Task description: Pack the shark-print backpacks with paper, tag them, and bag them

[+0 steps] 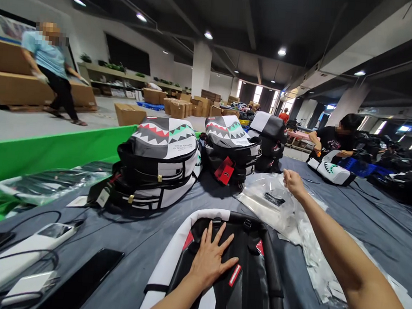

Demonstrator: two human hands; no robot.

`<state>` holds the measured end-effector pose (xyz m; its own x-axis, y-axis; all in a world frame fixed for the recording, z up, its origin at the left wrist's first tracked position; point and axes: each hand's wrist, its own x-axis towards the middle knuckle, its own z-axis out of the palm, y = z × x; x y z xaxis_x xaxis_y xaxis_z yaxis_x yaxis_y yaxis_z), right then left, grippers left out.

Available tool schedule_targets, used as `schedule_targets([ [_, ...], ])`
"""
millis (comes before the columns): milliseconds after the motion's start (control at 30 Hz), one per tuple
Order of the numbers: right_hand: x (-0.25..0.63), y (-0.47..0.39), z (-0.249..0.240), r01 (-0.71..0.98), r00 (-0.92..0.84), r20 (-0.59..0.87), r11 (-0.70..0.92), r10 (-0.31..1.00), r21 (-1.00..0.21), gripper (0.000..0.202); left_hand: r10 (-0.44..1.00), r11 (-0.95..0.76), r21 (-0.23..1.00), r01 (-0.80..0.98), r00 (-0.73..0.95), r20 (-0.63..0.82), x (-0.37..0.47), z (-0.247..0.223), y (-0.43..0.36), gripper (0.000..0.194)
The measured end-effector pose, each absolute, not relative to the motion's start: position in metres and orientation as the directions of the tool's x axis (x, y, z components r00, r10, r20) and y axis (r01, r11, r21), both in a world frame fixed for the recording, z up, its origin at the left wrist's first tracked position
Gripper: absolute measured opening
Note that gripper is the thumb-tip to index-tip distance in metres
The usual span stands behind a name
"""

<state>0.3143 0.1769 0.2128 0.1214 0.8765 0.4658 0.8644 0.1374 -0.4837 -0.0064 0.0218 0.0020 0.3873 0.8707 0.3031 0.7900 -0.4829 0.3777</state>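
Note:
A black and white backpack (248, 291) lies in front of me with its strap side up and a small red label on it. My left hand (210, 259) rests flat on it, fingers spread. Beyond its right side, my right hand (294, 183) is closed at the far edge of a clear plastic bag (265, 192), which seems to be pinched in the fingers. Black print shows on that bag. More clear bags (312, 258) lie beneath my right forearm.
Stacked backpacks (163, 156) with shark-teeth patterns stand ahead, one with a red tag (225, 170). At left lie a black phone (85, 278), a white device (23, 254) with cables and a wrapped backpack (54, 183). A co-worker (335, 141) handles a bag at right; another person (52, 71) walks at left.

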Motion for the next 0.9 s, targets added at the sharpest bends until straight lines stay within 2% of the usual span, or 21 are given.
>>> schedule_targets([
  [100,0.279,0.146,0.217,0.845,0.009,0.468,0.244,0.883,-0.476,0.051,0.853,-0.511,0.472,0.718,0.357,0.38,-0.002,0.017,0.016,0.058],
  [167,0.253,0.12,0.205,0.835,-0.057,0.453,0.291,0.89,-0.467,0.05,0.882,-0.472,0.682,0.558,0.285,0.376,0.013,0.036,0.012,0.05],
  [233,0.227,0.092,0.185,0.833,-0.105,0.419,0.309,0.902,-0.458,0.047,0.954,-0.288,0.927,0.239,0.157,0.255,0.037,0.057,0.011,0.049],
  [267,0.215,0.079,0.174,0.837,-0.121,0.397,0.308,0.91,-0.452,0.045,0.985,-0.153,0.987,0.044,0.092,0.148,0.051,0.067,0.011,0.051],
  [300,0.205,0.067,0.164,0.844,-0.131,0.374,0.302,0.918,-0.444,0.043,0.998,-0.038,0.991,-0.131,0.04,0.044,0.064,0.075,0.012,0.053],
  [367,0.193,0.049,0.151,0.866,-0.128,0.335,0.27,0.933,-0.421,0.039,0.996,0.072,0.95,-0.303,-0.034,-0.086,0.083,0.084,0.014,0.051],
  [433,0.196,0.041,0.151,0.895,-0.076,0.31,0.202,0.948,-0.397,0.034,0.989,0.089,0.949,-0.303,-0.083,-0.119,0.087,0.082,0.015,0.044],
  [533,0.234,0.041,0.178,0.923,0.107,0.308,0.021,0.945,-0.384,0.029,0.982,0.093,0.973,-0.21,-0.139,-0.124,0.069,0.065,0.011,0.04],
  [700,0.326,0.029,0.235,0.876,0.363,0.294,-0.217,0.884,-0.431,0.041,0.988,0.088,0.996,-0.006,-0.128,-0.088,0.044,0.049,0.004,0.039],
  [833,0.353,0.005,0.241,0.833,0.382,0.206,-0.24,0.901,-0.499,0.056,0.999,0.013,0.992,0.122,-0.048,-0.007,0.05,0.055,0.001,0.034],
  [900,0.355,-0.009,0.232,0.839,0.314,0.148,-0.201,0.938,-0.506,0.054,1.0,-0.012,0.987,0.161,-0.005,0.013,0.051,0.057,-0.003,0.038],
])
